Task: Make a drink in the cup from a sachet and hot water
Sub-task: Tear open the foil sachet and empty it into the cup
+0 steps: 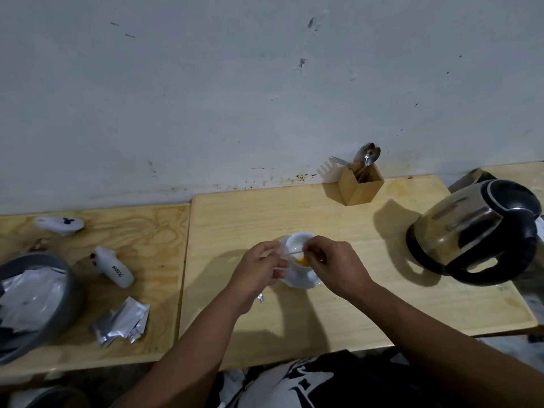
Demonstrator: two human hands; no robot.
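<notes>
Both forearms are stretched over the worktop (338,313). A thin sachet (290,253) is pinched between the left hand (259,270) and right hand (335,265), fingers closed on its ends, right above the white cup (297,260), where orange powder (303,262) is seen. Kettle (477,231) is parked well to the right.

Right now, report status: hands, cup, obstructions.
Left hand and right hand both pinch the sachet over the white cup. Orange powder in cup. Kettle standing to the right, path clear.
</notes>
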